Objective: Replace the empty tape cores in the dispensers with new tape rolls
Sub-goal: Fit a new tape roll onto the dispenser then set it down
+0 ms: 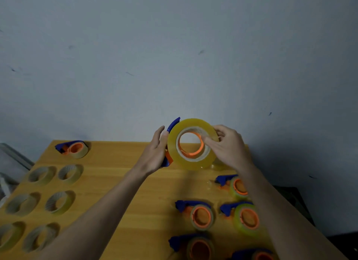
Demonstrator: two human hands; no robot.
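I see the full yellow translucent tape roll (191,144) raised above the far edge of the yellow wooden surface (124,174), seated on the orange hub of a blue plastic dispenser (173,124) — squarely between my two hands. My left hand (157,152) wraps the dispenser's handle from the left, fingers curled around it. My right hand (227,145) pinches the roll's right rim, thumb and fingertips closed on the tape, both forearms reaching forward.

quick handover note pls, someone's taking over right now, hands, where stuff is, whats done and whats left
Left hand: holds the blue dispenser up above the table.
Right hand: fingers grip the new tape roll, which sits around the orange hub; full seating unclear.
Loose cores: table's left side.
Dispensers with rolls on: right side, one more far left.
Left: check the roll's seating, set it down; which others need swapping is unclear.
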